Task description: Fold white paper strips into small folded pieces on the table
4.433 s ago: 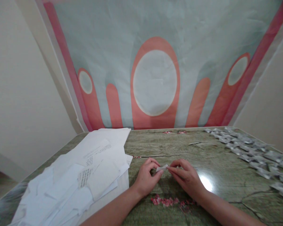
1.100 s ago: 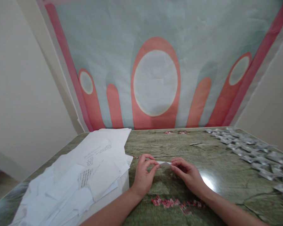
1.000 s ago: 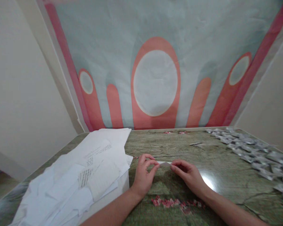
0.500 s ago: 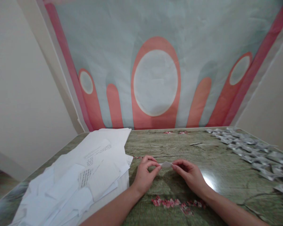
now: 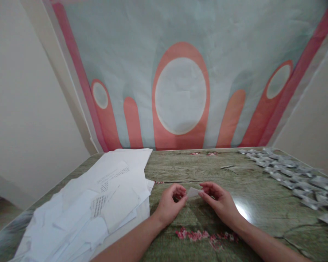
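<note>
A small white piece of folded paper (image 5: 193,192) is held just above the table between my two hands. My left hand (image 5: 171,203) pinches its left corner with thumb and fingertips, the other fingers curled. On the right side, my right hand (image 5: 217,200) grips the opposite end between thumb and index finger. The paper's face between the fingertips shows, while its ends are hidden by the fingers.
A wide pile of white paper sheets and scraps (image 5: 79,214), some printed, covers the table's left side. Rows of small folded grey-white paper pieces (image 5: 292,174) lie at the right. The wood-patterned table (image 5: 180,167) meets a patterned backdrop (image 5: 136,43) behind.
The fingers of my left hand have curled more and shifted slightly down. The small paper between my hands has tilted and shows more of its face.
</note>
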Demonstrator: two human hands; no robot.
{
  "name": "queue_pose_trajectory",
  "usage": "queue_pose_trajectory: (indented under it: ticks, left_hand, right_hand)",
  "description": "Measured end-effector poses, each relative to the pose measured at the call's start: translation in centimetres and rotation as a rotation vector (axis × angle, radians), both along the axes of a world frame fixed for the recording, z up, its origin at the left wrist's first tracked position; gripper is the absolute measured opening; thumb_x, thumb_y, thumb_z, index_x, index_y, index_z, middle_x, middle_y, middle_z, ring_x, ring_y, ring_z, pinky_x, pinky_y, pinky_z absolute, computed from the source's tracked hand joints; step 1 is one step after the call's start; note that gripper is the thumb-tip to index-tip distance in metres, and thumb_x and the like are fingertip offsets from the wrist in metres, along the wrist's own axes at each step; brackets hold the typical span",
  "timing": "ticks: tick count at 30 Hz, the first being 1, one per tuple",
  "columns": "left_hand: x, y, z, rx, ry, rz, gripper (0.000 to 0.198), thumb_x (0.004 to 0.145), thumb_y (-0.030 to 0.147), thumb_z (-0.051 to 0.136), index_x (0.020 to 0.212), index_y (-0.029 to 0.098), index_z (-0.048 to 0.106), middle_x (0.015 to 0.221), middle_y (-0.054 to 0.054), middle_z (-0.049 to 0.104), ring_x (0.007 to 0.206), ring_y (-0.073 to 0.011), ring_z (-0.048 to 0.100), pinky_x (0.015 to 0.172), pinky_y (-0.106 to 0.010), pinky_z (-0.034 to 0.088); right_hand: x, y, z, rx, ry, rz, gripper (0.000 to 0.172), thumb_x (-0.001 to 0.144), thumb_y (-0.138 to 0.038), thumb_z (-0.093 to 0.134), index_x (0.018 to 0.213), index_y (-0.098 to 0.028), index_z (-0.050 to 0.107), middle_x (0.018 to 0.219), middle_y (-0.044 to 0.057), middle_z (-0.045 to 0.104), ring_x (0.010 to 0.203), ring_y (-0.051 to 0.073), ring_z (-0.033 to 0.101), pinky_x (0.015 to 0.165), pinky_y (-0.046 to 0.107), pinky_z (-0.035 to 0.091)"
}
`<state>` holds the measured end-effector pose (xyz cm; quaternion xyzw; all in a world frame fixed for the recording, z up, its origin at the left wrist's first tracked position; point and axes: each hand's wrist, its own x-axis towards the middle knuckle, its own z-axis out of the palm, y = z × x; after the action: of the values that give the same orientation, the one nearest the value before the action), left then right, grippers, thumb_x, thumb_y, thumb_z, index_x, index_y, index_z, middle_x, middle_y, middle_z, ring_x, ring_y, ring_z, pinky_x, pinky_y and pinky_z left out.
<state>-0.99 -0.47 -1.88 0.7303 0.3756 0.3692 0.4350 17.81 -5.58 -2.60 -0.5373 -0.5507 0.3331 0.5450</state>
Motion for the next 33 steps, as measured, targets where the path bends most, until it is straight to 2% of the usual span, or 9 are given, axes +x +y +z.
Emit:
queue_pose_trajectory:
  ticks: [4,10,22,29,33]
  left_hand:
    - [0.0,-0.3,0.6,0.005,0.060,-0.053,0.016,0.077,0.021,0.060,0.091,0.014,0.061,0.078,-0.002,0.060,0.070,-0.0133,0.054,0.064,-0.022,0.041]
    - [-0.2,-0.5,1.6,0.096,0.200,-0.150,0.013,0.077,0.026,0.062,0.073,0.014,0.064,0.067,0.002,0.050,0.064,-0.0118,0.046,0.057,-0.021,0.033]
    - [-0.1,-0.5,1.1,0.151,0.263,-0.132,0.020,0.078,0.025,0.058,0.062,0.015,0.051,0.062,0.003,0.045,0.060,-0.0108,0.043,0.055,-0.021,0.030]
    - [-0.1,-0.6,1.2,0.179,0.286,-0.153,0.018,0.080,0.027,0.057,0.067,0.015,0.056,0.065,0.002,0.049,0.063,-0.0115,0.046,0.057,-0.021,0.031]
    - [-0.1,-0.7,1.4,0.170,0.283,-0.146,0.020,0.081,0.030,0.057,0.068,0.015,0.058,0.065,0.002,0.050,0.064,-0.0121,0.047,0.058,-0.021,0.032]
  right_hand:
    - [0.0,-0.1,-0.1,0.004,-0.030,0.015,0.027,0.077,-0.037,0.061,0.097,-0.018,0.058,0.073,0.000,0.058,0.067,0.015,0.055,0.062,0.026,0.043]
    - [-0.4,-0.6,0.1,0.003,-0.081,0.054,0.022,0.077,-0.033,0.062,0.093,-0.019,0.060,0.070,-0.001,0.059,0.065,0.015,0.055,0.062,0.025,0.043]
    - [-0.8,-1.1,1.0,-0.026,-0.112,0.109,0.020,0.077,-0.034,0.062,0.090,-0.019,0.063,0.067,-0.001,0.062,0.065,0.016,0.057,0.062,0.026,0.044]
    - [-0.8,-0.9,0.3,-0.052,-0.128,0.164,0.024,0.077,-0.037,0.062,0.092,-0.019,0.063,0.070,0.000,0.063,0.065,0.016,0.057,0.061,0.025,0.044]
    - [-0.7,-0.6,0.9,-0.092,-0.072,0.218,0.029,0.083,-0.044,0.053,0.085,-0.018,0.064,0.069,0.000,0.061,0.065,0.015,0.056,0.061,0.025,0.043]
